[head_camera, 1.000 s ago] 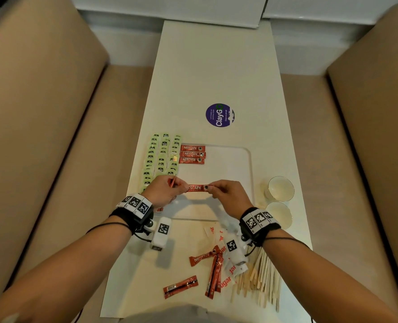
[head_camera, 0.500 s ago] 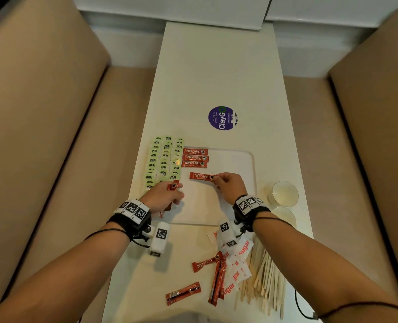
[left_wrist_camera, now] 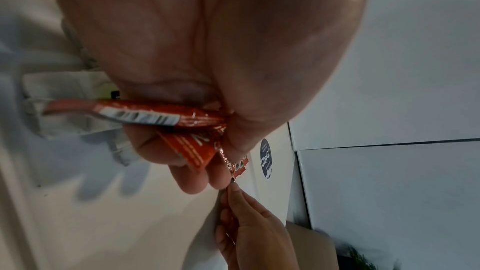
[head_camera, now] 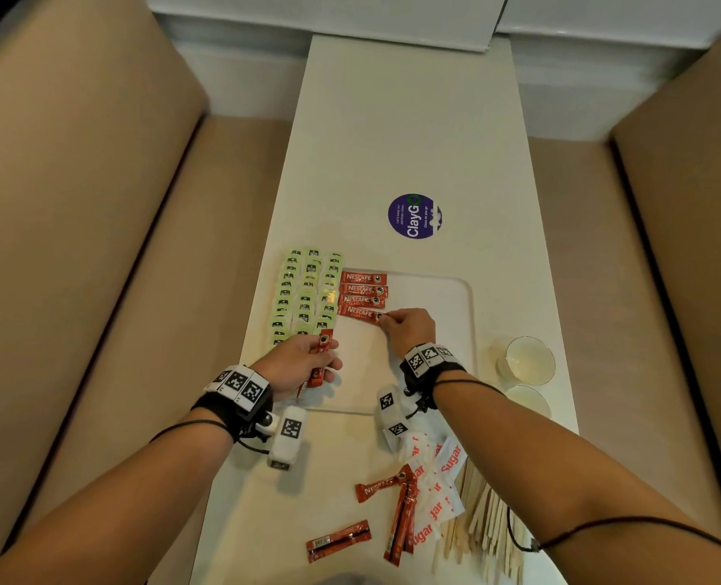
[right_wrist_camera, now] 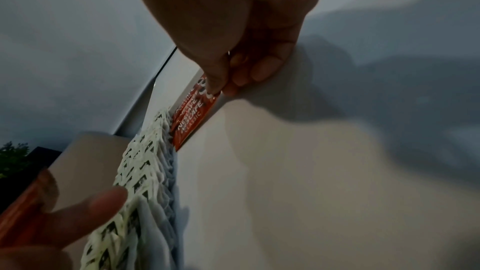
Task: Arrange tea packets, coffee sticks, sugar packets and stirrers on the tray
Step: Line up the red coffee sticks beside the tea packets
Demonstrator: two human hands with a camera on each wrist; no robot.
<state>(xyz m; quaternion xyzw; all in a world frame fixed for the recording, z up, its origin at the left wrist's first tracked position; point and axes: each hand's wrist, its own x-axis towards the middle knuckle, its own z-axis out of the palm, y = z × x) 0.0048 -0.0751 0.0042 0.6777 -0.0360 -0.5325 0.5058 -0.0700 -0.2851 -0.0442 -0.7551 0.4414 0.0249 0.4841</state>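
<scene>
A white tray (head_camera: 460, 306) lies mid-table. Green tea packets (head_camera: 306, 295) fill its left side in rows. Beside them lie red coffee sticks (head_camera: 363, 289) stacked one below another. My right hand (head_camera: 407, 329) pinches the right end of the lowest stick (head_camera: 358, 312), which lies flat on the tray; the pinch on the coffee stick (right_wrist_camera: 193, 118) shows in the right wrist view. My left hand (head_camera: 299, 365) grips a few more coffee sticks (head_camera: 318, 365) over the tray's near left corner, and those held sticks (left_wrist_camera: 161, 117) show in the left wrist view.
Loose coffee sticks (head_camera: 392, 508), sugar packets (head_camera: 434, 483) and wooden stirrers (head_camera: 485, 529) lie near the table's front right. Two paper cups (head_camera: 525, 361) stand right of the tray. A round purple sticker (head_camera: 413, 216) sits beyond it. Tan benches flank the table.
My right hand carried one coffee stick away from the left hand, forward and left, and set it down just below the other sticks on the tray. The left hand stayed put, holding its sticks.
</scene>
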